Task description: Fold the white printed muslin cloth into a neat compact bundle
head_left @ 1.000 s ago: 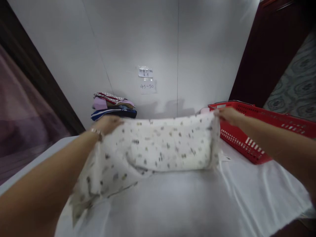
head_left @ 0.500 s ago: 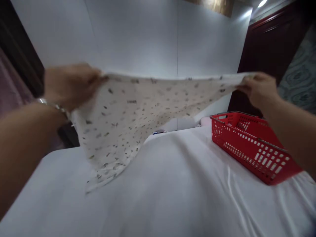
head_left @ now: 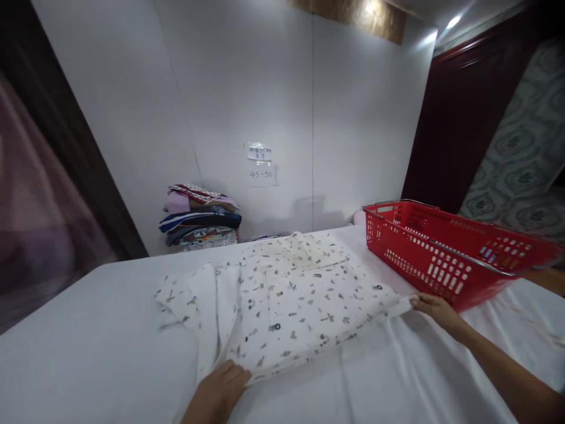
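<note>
- Patterned white cloth (head_left: 304,300) is lying mostly flat on the desk (head_left: 123,330), between its left edge and the red basket (head_left: 415,259) standing toward the right; it is looking light, soft and floppy, probably best taken by its corners.
- Left hand (head_left: 223,386) is pinching the cloth's near corner, fingers closed.
- Right hand (head_left: 436,309) is gripping the right corner, fingertips together.

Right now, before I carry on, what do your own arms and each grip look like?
The left grip is a bare human hand, ungloved; the picture's edge cuts off the rest. The right grip is ungloved too, and the forearm behind it shows no sleeve, bracelet or watch.
</note>
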Demonstrator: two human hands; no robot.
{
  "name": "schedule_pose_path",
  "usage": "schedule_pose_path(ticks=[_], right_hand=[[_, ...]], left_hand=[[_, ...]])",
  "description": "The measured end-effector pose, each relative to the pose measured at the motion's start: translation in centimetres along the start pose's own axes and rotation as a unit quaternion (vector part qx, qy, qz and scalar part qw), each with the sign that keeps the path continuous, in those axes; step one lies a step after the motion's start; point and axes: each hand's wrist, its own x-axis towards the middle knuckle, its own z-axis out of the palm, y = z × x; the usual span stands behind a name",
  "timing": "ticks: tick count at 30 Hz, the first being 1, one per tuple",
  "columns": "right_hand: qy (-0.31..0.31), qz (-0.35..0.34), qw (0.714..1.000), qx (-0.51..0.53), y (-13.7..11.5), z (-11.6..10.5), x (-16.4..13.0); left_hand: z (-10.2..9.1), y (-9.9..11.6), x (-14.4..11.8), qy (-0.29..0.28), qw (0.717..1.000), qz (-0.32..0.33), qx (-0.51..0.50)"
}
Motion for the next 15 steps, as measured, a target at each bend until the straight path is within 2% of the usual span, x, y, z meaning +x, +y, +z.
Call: schedule_pose_path(ticks=[4,8,12,15], right_hand=[[0.020,0.012,1.000,-0.021,0.1,-1.0,-2.7],[0.005,0.013,0.998,-0.055,-0.1,-1.8,-4.4],[-0.010,0.001,0.998,-0.059,0.6,-2.0,-5.6],[0.005,0.005,0.998,-0.056,1.3,-1.7,-6.6]], left_hand=[[-1.1,1.4,-0.6,-0.042,0.999,0.001,-0.010],[-1.9,2.6,-1.3,-0.066,0.998,0.008,-0.001],[-1.9,3.3,-2.3,-0.064,0.998,0.001,0.003],[-2.3,3.1,-3.2,-0.033,0.999,-0.014,0.003]])
